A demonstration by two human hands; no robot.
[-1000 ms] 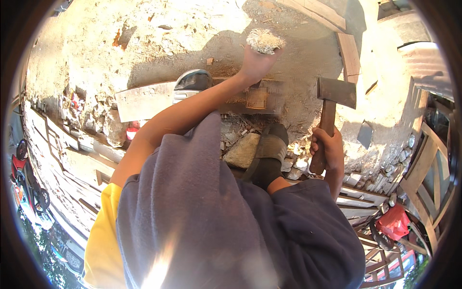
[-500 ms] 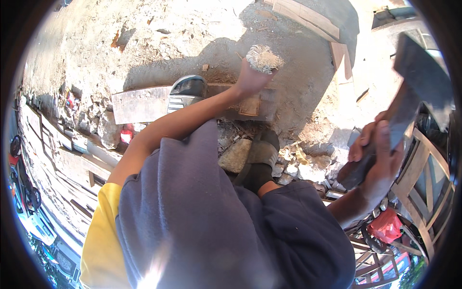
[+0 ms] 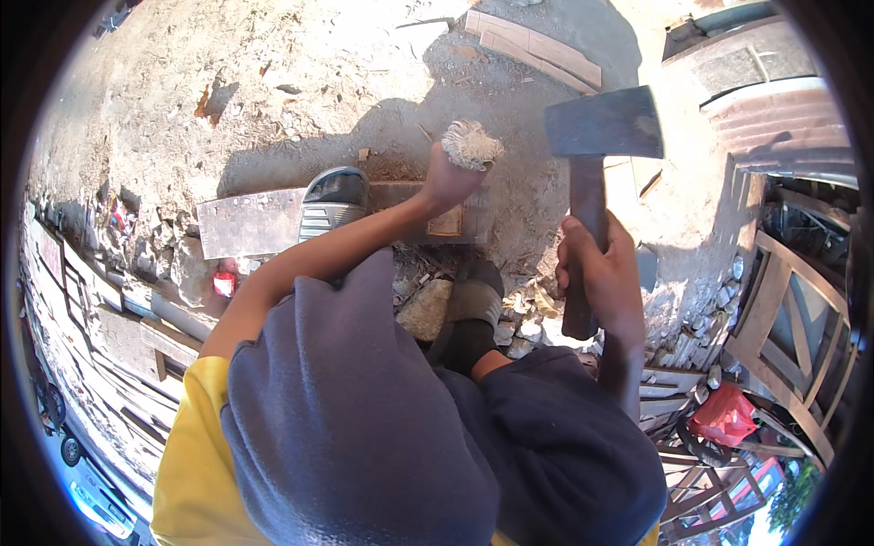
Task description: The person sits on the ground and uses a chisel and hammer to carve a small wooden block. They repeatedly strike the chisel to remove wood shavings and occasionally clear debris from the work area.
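Note:
My left hand (image 3: pixel 452 177) is wrapped round an upright wooden stake (image 3: pixel 472 146) with a pale, frayed and splayed top; its lower part is hidden under the hand. In my right hand (image 3: pixel 601 264) I grip an axe (image 3: pixel 586 205) by its dark handle, with the dark metal head (image 3: pixel 604 124) raised, right of the stake and apart from it. A plank (image 3: pixel 250 225) lies on the ground below the left hand, with my left sandalled foot (image 3: pixel 333 202) on it. A lighter square patch (image 3: pixel 445 221) shows on the plank beside my wrist.
My right foot (image 3: pixel 473 300) rests by a large stone (image 3: pixel 425 309) and rubble. Loose boards (image 3: pixel 534 50) lie ahead on dusty ground. Wooden frames (image 3: pixel 774 309) and a red plastic bag (image 3: pixel 724 415) are at right; stacked timber (image 3: pixel 109 318) lies at left.
The axe has swung leftward from the far right, and its head now stands nearer the stake. My left hand keeps its hold on the stake; the whole view has shifted slightly.

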